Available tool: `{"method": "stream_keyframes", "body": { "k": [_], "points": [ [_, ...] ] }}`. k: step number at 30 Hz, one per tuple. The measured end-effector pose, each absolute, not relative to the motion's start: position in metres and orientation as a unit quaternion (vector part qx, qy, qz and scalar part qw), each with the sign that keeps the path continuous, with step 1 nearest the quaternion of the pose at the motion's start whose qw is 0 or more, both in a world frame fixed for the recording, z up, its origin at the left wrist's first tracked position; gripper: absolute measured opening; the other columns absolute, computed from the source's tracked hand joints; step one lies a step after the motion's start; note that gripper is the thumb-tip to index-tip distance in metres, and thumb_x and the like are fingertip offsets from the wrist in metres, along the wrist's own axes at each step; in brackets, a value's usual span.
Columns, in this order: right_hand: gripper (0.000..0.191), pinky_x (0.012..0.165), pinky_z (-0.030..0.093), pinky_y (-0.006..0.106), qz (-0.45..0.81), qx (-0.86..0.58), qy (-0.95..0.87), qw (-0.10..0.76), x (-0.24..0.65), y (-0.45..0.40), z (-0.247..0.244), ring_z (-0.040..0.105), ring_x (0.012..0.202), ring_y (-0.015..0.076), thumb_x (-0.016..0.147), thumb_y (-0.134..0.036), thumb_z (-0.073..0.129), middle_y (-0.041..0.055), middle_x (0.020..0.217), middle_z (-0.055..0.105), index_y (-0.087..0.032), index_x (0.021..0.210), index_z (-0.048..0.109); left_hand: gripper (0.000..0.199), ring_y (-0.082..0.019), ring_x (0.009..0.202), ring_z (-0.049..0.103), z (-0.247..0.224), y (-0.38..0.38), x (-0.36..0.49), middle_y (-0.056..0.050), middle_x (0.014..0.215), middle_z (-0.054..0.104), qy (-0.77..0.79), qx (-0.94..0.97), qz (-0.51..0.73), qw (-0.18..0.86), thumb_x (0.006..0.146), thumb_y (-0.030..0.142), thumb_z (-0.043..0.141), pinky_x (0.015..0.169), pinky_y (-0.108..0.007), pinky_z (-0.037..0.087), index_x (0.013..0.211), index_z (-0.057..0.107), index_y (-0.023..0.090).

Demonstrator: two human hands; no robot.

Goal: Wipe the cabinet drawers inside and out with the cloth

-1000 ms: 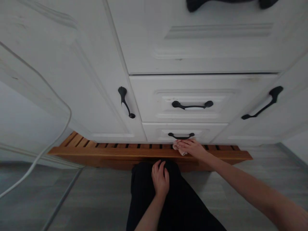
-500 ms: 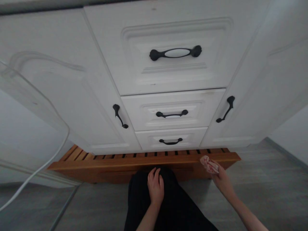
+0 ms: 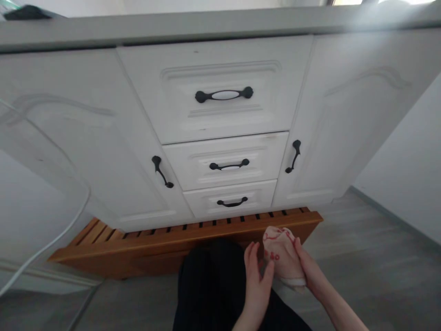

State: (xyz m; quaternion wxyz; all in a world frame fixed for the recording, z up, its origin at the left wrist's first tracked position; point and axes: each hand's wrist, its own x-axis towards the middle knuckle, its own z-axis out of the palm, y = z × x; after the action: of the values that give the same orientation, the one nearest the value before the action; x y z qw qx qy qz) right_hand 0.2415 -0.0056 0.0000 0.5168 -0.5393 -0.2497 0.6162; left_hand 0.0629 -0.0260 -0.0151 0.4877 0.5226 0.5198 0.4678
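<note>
1. while the white cabinet [image 3: 213, 124] spans our view, the slatted bench [image 3: 155, 250] runs along its foot.
2. our right hand [image 3: 312, 271] grasps the pink cloth [image 3: 284, 259] in front of the bench's right end; our left hand [image 3: 257, 285], fingers parted, is beside it.
3. a loose grip could, we judge, let the cloth slip to the floor [image 3: 365, 271].
4. we cannot tell whether the left thumb touches it; the right fingers are mostly hidden behind cloth.
</note>
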Motion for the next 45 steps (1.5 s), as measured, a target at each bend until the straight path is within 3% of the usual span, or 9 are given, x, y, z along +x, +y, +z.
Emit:
{"method": "stream_keyframes", "body": {
  "k": [5, 12, 17, 21, 25, 32, 38, 42, 45],
  "points": [
    [0.063, 0.123, 0.034, 0.048, 0.513, -0.579, -0.360, 0.521, 0.230, -0.009, 0.021, 0.047, 0.144, 0.0307, 0.081, -0.065, 0.071, 0.0052, 0.149, 0.060, -0.032, 0.133, 0.063, 0.063, -0.028, 0.125, 0.056, 0.012, -0.036, 0.068, -0.016, 0.138, 0.049, 0.505, 0.437, 0.501, 0.550, 0.080, 0.045, 0.071, 0.099, -0.042, 0.053, 0.135, 0.051, 0.022],
    [0.059, 0.123, 0.033, 0.049, 0.518, -0.535, -0.430, 0.511, 0.214, -0.025, 0.030, 0.049, 0.142, 0.0294, 0.085, -0.059, 0.070, 0.0091, 0.148, 0.059, -0.029, 0.134, 0.063, 0.067, -0.031, 0.136, 0.052, 0.019, -0.021, 0.080, -0.016, 0.141, 0.056, 0.428, 0.448, 0.523, 0.585, 0.078, 0.045, 0.076, 0.118, -0.045, 0.037, 0.135, 0.052, 0.021],
    [0.048, 0.104, 0.053, 0.047, 0.508, -0.549, -0.478, 0.460, 0.230, -0.025, 0.037, 0.066, 0.115, 0.0310, 0.086, -0.062, 0.066, 0.0095, 0.120, 0.074, -0.025, 0.117, 0.072, 0.062, -0.029, 0.125, 0.059, 0.020, -0.012, 0.082, -0.012, 0.132, 0.063, 0.428, 0.447, 0.506, 0.601, 0.075, 0.042, 0.077, 0.111, -0.041, 0.043, 0.130, 0.056, 0.022],
    [0.044, 0.095, 0.055, 0.040, 0.447, -0.583, -0.500, 0.458, 0.250, -0.018, 0.045, 0.068, 0.104, 0.0291, 0.079, -0.062, 0.071, 0.0078, 0.104, 0.075, -0.023, 0.100, 0.074, 0.036, -0.025, 0.106, 0.063, 0.020, -0.003, 0.075, -0.008, 0.108, 0.068, 0.442, 0.485, 0.481, 0.581, 0.079, 0.045, 0.070, 0.098, -0.038, 0.048, 0.106, 0.069, 0.021],
    [0.050, 0.074, 0.055, 0.034, 0.418, -0.627, -0.480, 0.450, 0.262, -0.012, 0.047, 0.065, 0.081, 0.0242, 0.068, -0.065, 0.078, 0.0041, 0.086, 0.071, -0.022, 0.091, 0.069, 0.023, -0.023, 0.094, 0.061, 0.018, 0.008, 0.068, -0.004, 0.096, 0.068, 0.463, 0.473, 0.459, 0.592, 0.078, 0.038, 0.069, 0.091, -0.037, 0.048, 0.094, 0.070, 0.022],
    [0.051, 0.083, 0.055, 0.037, 0.516, -0.586, -0.388, 0.490, 0.268, -0.014, 0.047, 0.068, 0.092, 0.0265, 0.076, -0.068, 0.072, 0.0071, 0.095, 0.074, -0.021, 0.095, 0.067, 0.033, -0.023, 0.105, 0.061, 0.020, 0.019, 0.068, -0.005, 0.110, 0.070, 0.423, 0.411, 0.470, 0.656, 0.084, 0.047, 0.065, 0.098, -0.036, 0.046, 0.107, 0.068, 0.023],
    [0.050, 0.065, 0.052, 0.034, 0.374, -0.714, -0.407, 0.429, 0.295, -0.011, 0.055, 0.064, 0.071, 0.0234, 0.071, -0.071, 0.070, 0.0014, 0.070, 0.069, -0.024, 0.083, 0.061, 0.038, -0.021, 0.097, 0.060, 0.001, 0.030, 0.072, -0.004, 0.098, 0.068, 0.468, 0.397, 0.453, 0.647, 0.081, 0.057, 0.069, 0.093, -0.033, 0.045, 0.095, 0.067, 0.021],
    [0.044, 0.067, 0.051, 0.034, 0.328, -0.714, -0.459, 0.415, 0.291, -0.013, 0.061, 0.063, 0.072, 0.0227, 0.079, -0.069, 0.061, 0.0005, 0.071, 0.067, -0.025, 0.082, 0.057, 0.054, -0.024, 0.114, 0.059, -0.011, 0.021, 0.090, -0.007, 0.116, 0.067, 0.478, 0.361, 0.436, 0.672, 0.081, 0.069, 0.065, 0.102, -0.036, 0.043, 0.110, 0.065, 0.023],
    [0.038, 0.066, 0.049, 0.033, 0.333, -0.699, -0.498, 0.390, 0.282, -0.015, 0.065, 0.061, 0.071, 0.0210, 0.083, -0.063, 0.060, -0.0010, 0.070, 0.064, -0.026, 0.078, 0.053, 0.074, -0.027, 0.119, 0.061, -0.017, 0.009, 0.100, -0.011, 0.128, 0.065, 0.448, 0.317, 0.386, 0.742, 0.083, 0.083, 0.048, 0.096, -0.040, 0.049, 0.122, 0.062, 0.022]
  ]
}}
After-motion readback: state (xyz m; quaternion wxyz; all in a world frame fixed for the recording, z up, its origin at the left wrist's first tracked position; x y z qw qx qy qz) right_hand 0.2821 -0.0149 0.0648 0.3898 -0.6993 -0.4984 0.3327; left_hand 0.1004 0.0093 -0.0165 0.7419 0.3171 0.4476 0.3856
